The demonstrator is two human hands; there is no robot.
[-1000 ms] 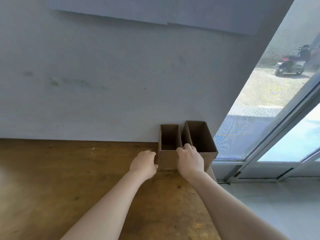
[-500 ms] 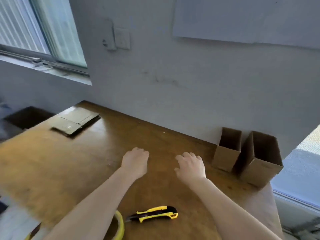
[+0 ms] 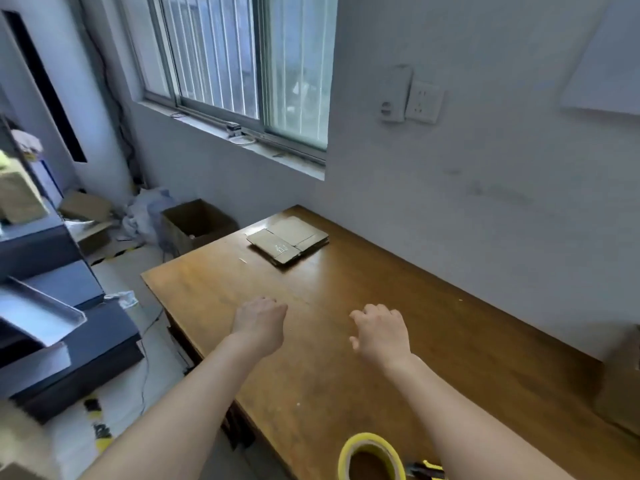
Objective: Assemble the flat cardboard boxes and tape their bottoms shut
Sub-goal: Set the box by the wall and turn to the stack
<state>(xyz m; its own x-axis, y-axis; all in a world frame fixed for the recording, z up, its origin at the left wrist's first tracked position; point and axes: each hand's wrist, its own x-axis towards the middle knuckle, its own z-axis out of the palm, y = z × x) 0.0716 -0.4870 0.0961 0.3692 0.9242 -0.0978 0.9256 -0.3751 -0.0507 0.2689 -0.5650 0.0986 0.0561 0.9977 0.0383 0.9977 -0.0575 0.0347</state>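
An open carton stands on the floor beyond the far left corner of the wooden surface. The left hand hovers over the surface, its grip empty and its fingers loosely bent downward. Just beyond it, near the far edge by the wall, lies the stack of flat cardboard boxes, unfolded and with no hand on it. The roll of yellow tape sits at the near edge, well apart from the stack and untouched. The right hand is stretched out level with the left, its grip likewise slack and holding nothing. Beside the roll, a sliver of a yellow-and-black cutter shows at the bottom of the view. A brown cardboard shape at the far right edge is cropped and blurred; whether it is a finished box cannot be told. By the look of it, the person is between boxes: several flats on the stack are left to open up, fold and tape.
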